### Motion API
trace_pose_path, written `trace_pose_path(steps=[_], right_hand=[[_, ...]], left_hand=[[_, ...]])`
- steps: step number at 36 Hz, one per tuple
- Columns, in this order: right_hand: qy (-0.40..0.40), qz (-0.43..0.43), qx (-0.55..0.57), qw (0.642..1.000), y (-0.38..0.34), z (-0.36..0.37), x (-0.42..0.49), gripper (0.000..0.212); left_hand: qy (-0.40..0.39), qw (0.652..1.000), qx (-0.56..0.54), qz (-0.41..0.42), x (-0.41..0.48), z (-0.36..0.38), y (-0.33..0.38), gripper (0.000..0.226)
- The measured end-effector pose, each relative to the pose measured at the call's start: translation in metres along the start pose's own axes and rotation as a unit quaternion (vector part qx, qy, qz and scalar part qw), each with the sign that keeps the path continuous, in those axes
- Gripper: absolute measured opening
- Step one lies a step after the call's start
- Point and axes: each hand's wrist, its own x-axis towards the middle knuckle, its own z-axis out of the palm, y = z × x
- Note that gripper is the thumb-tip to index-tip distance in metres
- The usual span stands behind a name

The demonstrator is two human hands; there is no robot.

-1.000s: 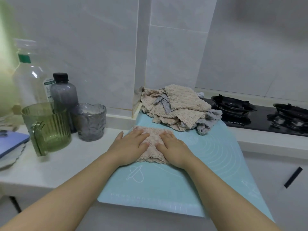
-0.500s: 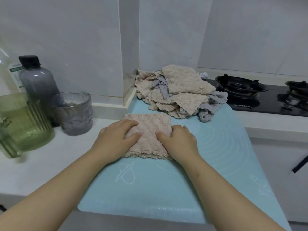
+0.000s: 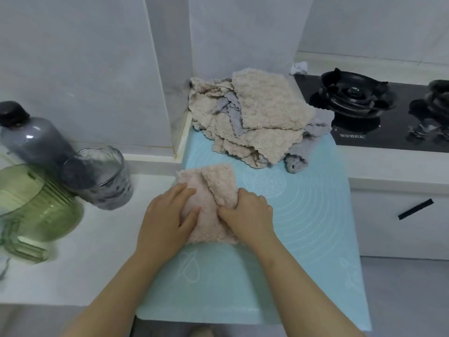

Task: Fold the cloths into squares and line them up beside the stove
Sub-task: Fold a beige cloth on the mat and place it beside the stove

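A beige fluffy cloth [image 3: 209, 190] lies partly folded on the light blue mat [image 3: 303, 227]. My left hand [image 3: 167, 222] rests flat on its left half, fingers straight. My right hand [image 3: 247, 212] grips the cloth's right edge, and that side is lifted and turned over toward the middle. Behind them a loose pile of beige and grey cloths [image 3: 255, 120] sits at the mat's far end, next to the black gas stove [image 3: 357, 100].
Left of the mat on the white counter stand a green ribbed jug [image 3: 36, 210], a grey textured glass [image 3: 102, 176] and a dark grey bottle [image 3: 31, 142]. A tiled wall corner juts out behind. A crumpled white scrap [image 3: 298, 68] lies by the stove.
The right hand has closed on the cloth's right edge and lifted it leftward into a fold. The left hand still presses the left side. The camera has tilted further down.
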Motion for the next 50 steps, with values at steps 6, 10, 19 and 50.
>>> trace_pose_path(steps=[6, 10, 19, 50], right_hand=[[-0.131, 0.080, 0.337, 0.929, -0.013, -0.030, -0.016, 0.014], [-0.180, 0.128, 0.512, 0.830, -0.011, -0.052, -0.021, 0.029], [-0.127, 0.146, 0.698, 0.690, 0.042, -0.109, -0.038, 0.029], [0.215, 0.271, 0.612, 0.711, 0.469, -0.392, -0.113, 0.016]], left_hand=[[-0.219, 0.975, -0.003, -0.049, 0.004, -0.027, 0.005, 0.057], [-0.092, 0.983, -0.141, -0.073, 0.012, -0.050, 0.031, 0.042], [-0.208, 0.758, -0.556, -0.270, 0.032, -0.041, 0.116, 0.052], [-0.322, 0.819, -0.473, -0.048, 0.081, 0.244, 0.607, 0.033]])
